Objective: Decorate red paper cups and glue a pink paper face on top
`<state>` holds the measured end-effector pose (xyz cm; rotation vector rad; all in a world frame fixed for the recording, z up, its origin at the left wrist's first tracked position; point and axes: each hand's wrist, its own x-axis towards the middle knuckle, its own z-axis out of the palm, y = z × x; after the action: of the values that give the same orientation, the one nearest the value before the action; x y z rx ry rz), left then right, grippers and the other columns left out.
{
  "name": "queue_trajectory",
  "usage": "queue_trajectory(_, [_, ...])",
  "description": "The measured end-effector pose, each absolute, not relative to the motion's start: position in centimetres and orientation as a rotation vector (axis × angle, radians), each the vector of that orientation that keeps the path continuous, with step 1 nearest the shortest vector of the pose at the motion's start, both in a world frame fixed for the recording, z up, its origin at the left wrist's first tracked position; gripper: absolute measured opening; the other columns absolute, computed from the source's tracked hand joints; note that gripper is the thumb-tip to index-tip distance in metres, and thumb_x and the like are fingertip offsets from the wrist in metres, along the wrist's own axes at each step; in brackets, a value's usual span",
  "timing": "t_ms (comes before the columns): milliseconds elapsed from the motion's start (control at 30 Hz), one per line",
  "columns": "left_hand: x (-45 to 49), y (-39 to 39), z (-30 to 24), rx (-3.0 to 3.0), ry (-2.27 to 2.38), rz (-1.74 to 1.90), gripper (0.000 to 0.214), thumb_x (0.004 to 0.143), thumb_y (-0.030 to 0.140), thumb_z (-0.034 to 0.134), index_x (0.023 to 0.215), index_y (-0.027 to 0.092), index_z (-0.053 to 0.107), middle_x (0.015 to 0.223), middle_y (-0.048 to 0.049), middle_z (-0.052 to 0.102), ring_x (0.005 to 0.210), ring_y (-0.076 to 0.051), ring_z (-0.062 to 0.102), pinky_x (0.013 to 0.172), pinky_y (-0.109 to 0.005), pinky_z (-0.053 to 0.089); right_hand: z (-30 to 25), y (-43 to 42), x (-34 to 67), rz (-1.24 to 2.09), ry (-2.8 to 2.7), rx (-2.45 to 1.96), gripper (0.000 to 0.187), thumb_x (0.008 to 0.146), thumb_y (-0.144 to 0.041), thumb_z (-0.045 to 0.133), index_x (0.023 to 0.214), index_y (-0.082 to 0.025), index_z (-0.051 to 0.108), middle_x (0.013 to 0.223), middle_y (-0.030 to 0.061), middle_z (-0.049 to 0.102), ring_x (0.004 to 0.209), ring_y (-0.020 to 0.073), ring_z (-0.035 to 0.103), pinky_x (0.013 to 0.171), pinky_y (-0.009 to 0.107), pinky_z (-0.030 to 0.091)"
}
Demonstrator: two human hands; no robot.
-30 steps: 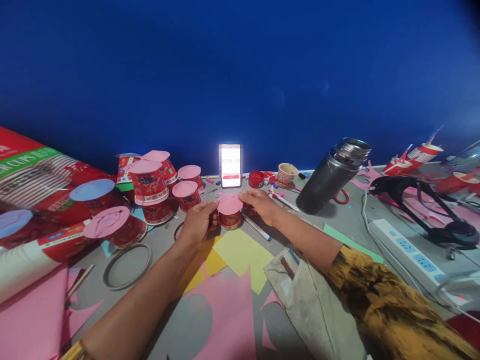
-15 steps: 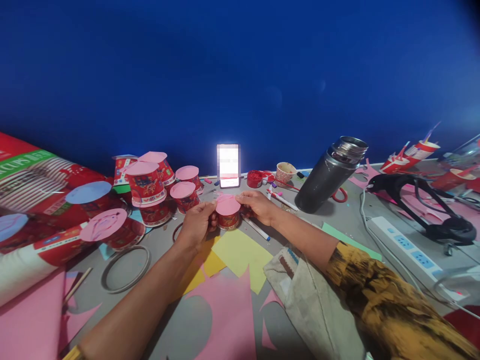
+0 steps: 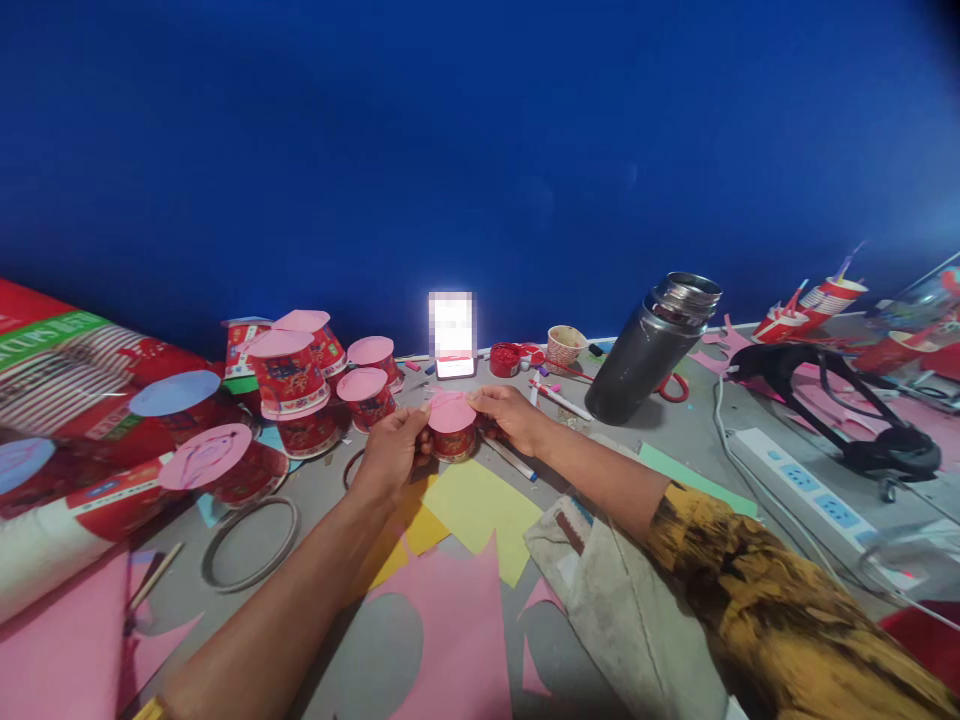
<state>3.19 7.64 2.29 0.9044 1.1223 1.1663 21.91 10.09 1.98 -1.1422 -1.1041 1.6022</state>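
Observation:
A small red paper cup [image 3: 454, 445] stands upside down on the grey table, with a round pink paper disc [image 3: 451, 408] on its top. My left hand [image 3: 396, 445] is closed at the left edge of the disc, thumb and fingers pinching it. From the other side, my right hand [image 3: 510, 415] pinches the disc's right edge. Just beneath my right hand lies a white marker [image 3: 511, 460]. Yellow paper [image 3: 484, 515] and cut pink paper [image 3: 457, 620] lie nearer to me.
Several red cups with pink discs [image 3: 281, 375] stand at the left, near a tape roll ring [image 3: 251, 545]. A lit phone [image 3: 454, 335] leans by the blue wall. A dark flask [image 3: 649, 350], power strip [image 3: 806, 495] and black headset [image 3: 832, 400] are at the right.
The view has shifted slightly, so most things sit a little further left. Both hands stay at the pink disc on the cup; nothing has been let go.

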Motion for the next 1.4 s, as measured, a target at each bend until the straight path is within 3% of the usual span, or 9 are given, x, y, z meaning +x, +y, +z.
queue_trajectory(433, [3.16,7.73,2.16,0.907,1.126,1.164,0.048,0.067,0.046,0.089,0.06,0.02,0.05,0.05,0.0073,0.048,0.043,-0.006,0.042,0.039,-0.016,0.029,2.05,9.97,21.81,1.575,-1.123,-1.157,0.055,0.065,-0.058,0.094,0.066,-0.02,0.055,0.06,-0.0058,0.054,0.055,0.0093,0.044,0.048,0.022,0.029])
queue_trajectory(733, [3.1,7.51,2.9,0.881,1.119,1.142,0.049,0.059,0.049,0.092,0.059,0.019,0.052,0.05,0.0061,0.05,0.043,-0.006,0.045,0.039,-0.016,0.03,2.25,10.04,22.14,1.586,-1.169,-1.143,0.057,0.075,-0.071,0.084,0.07,-0.02,0.059,0.061,-0.0036,0.054,0.053,0.0097,0.044,0.047,0.024,0.027])
queue_trajectory(933, [2.98,7.56,2.66,0.857,1.108,1.148,0.055,0.056,0.056,0.094,0.06,0.019,0.053,0.051,0.006,0.051,0.044,-0.007,0.046,0.038,-0.016,0.032,2.23,9.97,22.2,1.547,-1.212,-1.177,0.063,0.059,-0.07,0.093,0.064,-0.021,0.054,0.057,-0.0048,0.053,0.054,0.0098,0.044,0.046,0.023,0.026])
queue_trajectory(1133, [2.92,7.53,2.66,0.854,1.091,1.102,0.059,0.046,0.053,0.101,0.06,0.018,0.055,0.049,0.0058,0.052,0.043,-0.006,0.045,0.037,-0.015,0.03,2.21,9.86,22.23,1.525,-1.233,-1.185,0.063,0.058,-0.069,0.093,0.064,-0.021,0.052,0.058,-0.0065,0.052,0.054,0.0094,0.042,0.047,0.024,0.026])
queue_trajectory(1400, [2.61,7.64,2.63,0.845,1.102,1.073,0.054,0.055,0.048,0.101,0.062,0.018,0.056,0.049,0.0065,0.051,0.042,-0.006,0.045,0.037,-0.014,0.03,2.86,9.36,22.0,1.515,-1.238,-1.185,0.067,0.053,-0.075,0.091,0.065,-0.021,0.054,0.06,-0.0068,0.054,0.057,0.0096,0.044,0.05,0.024,0.027])
